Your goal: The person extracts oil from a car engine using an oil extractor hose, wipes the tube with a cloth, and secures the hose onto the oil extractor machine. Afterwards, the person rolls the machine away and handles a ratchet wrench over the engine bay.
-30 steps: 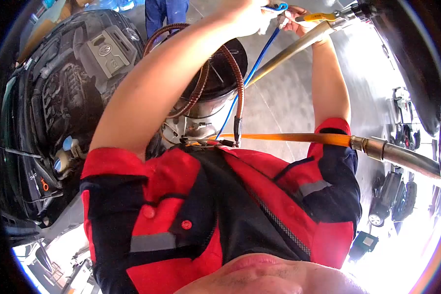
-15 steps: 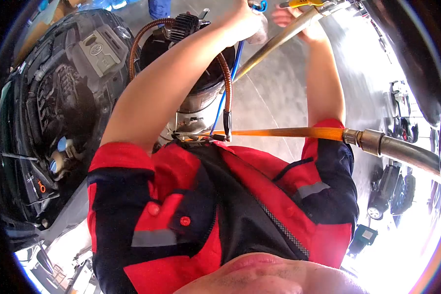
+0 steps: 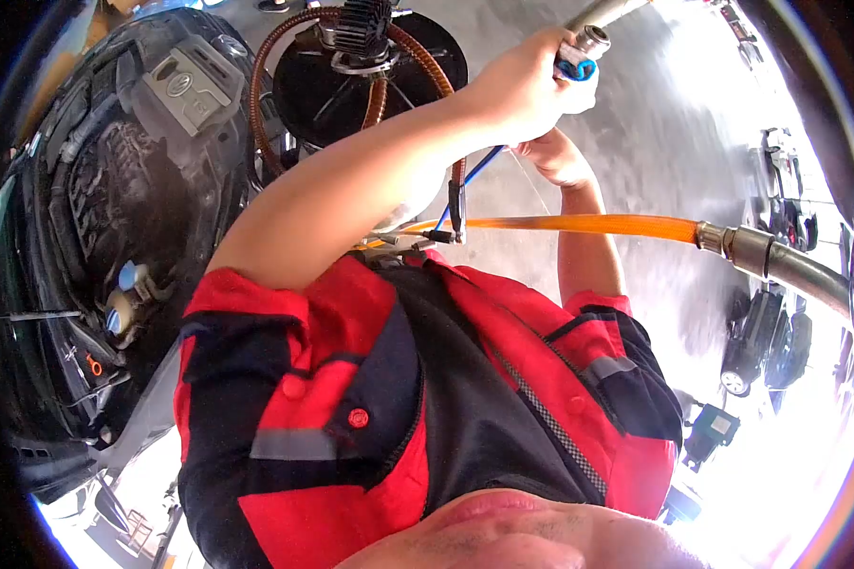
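Observation:
My left hand [image 3: 538, 90], at the upper middle of the head view, is closed round a metal hose fitting [image 3: 593, 40] with a blue ring [image 3: 579, 70] on it. Just below it is my right hand [image 3: 552, 156], fingers curled; whatever they may grip is hidden behind my left hand. A thin blue hose [image 3: 481, 171] runs up to where the two hands are close together. Left of the hands stands a drum with a black lid [image 3: 417, 57], a ribbed black pump head [image 3: 362, 30] on top and brown ribbed hoses [image 3: 417, 47] coming off it.
An open car engine bay [image 3: 123, 218] with a grey engine cover [image 3: 192, 87] fills the left side. An orange band [image 3: 588, 225] crosses before my chest to a metal pipe [image 3: 792, 270]. A pole [image 3: 607, 11] slants behind my hands. Parked cars [image 3: 751, 341] show at right.
Both hands have come down and closer together, the left with the fitting. My right hand has moved off the pole and yellow tag. More of the drum lid shows.

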### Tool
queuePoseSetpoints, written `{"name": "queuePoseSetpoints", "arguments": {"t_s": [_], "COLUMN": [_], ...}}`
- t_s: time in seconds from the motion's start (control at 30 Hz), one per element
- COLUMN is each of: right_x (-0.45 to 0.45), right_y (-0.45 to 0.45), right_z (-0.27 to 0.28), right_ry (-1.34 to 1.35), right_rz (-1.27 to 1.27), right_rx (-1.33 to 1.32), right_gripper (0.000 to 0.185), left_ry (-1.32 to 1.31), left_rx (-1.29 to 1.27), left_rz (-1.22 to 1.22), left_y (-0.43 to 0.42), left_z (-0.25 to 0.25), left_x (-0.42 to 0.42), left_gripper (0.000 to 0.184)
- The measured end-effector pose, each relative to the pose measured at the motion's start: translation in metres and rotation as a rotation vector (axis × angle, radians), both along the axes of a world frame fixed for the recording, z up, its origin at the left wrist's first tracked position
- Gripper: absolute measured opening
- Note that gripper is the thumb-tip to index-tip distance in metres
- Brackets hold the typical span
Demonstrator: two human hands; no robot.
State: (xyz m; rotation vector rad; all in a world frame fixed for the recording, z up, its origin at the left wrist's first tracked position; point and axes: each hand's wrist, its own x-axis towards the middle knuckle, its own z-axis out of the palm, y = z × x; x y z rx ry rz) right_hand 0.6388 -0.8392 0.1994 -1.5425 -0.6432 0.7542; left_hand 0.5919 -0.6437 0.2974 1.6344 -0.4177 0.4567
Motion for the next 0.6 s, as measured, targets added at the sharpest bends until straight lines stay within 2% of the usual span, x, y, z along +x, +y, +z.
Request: {"name": "queuePoseSetpoints", "arguments": {"t_s": [0.07, 0.1, 0.17, 0.23, 0.27, 0.3, 0.33, 0.37, 0.43, 0.47, 0.53, 0.57, 0.6], "right_x": [-0.003, -0.004, -0.016, -0.032, -0.04, -0.047, -0.058, -0.066, -0.07, -0.079, -0.104, -0.117, -0.134], "right_y": [-0.017, -0.032, -0.062, -0.095, -0.111, -0.122, -0.136, -0.152, -0.187, -0.195, -0.212, -0.223, -0.224], "right_z": [-0.011, -0.021, -0.036, -0.06, -0.069, -0.073, -0.08, -0.088, -0.121, -0.134, -0.153, -0.165, -0.171], "right_ry": [-0.002, 0.005, -0.03, 0.016, 0.037, 0.039, 0.045, 0.051, 0.123, 0.139, -0.017, -0.082, 0.018], "right_rz": [-0.059, -0.071, -0.226, -0.329, -0.379, -0.323, -0.348, -0.376, -0.603, -0.725, -0.963, -1.053, -1.244], "right_rx": [-0.031, -0.004, -0.054, 0.019, 0.055, 0.187, 0.214, 0.241, 0.004, 0.043, -0.279, -0.441, -0.422], "right_gripper": [0.028, 0.025, 0.023, 0.021, 0.02, 0.02, 0.024, 0.028, 0.036, 0.035, 0.025, 0.021, 0.017], "left_ry": [0.064, 0.003, -0.241, -0.319, -0.393, -0.461, -0.537, -0.505, -0.439, -0.412, -0.353, -0.233, -0.117], "left_rx": [-0.015, 0.024, -0.162, -0.166, -0.453, -0.738, -0.682, -0.624, -0.58, -0.593, -0.609, -0.554, -0.555], "left_rz": [-0.019, 0.154, 0.222, 0.273, 0.137, -0.003, -0.169, -0.052, 0.191, 0.318, 0.566, 0.625, 0.747], "left_y": [0.007, 0.013, 0.028, 0.065, 0.081, 0.1, 0.137, 0.164, 0.219, 0.248, 0.29, 0.297, 0.309], "left_z": [0.007, 0.014, 0.021, 0.025, 0.028, 0.033, 0.044, 0.047, 0.043, 0.037, 0.031, 0.024, 0.007], "left_x": [-0.008, -0.017, -0.015, -0.021, -0.023, -0.027, -0.043, -0.057, -0.081, -0.089, -0.099, -0.108, -0.111], "left_gripper": [0.029, 0.034, 0.023, 0.039, 0.041, 0.042, 0.047, 0.049, 0.052, 0.051, 0.05, 0.054, 0.058]}}
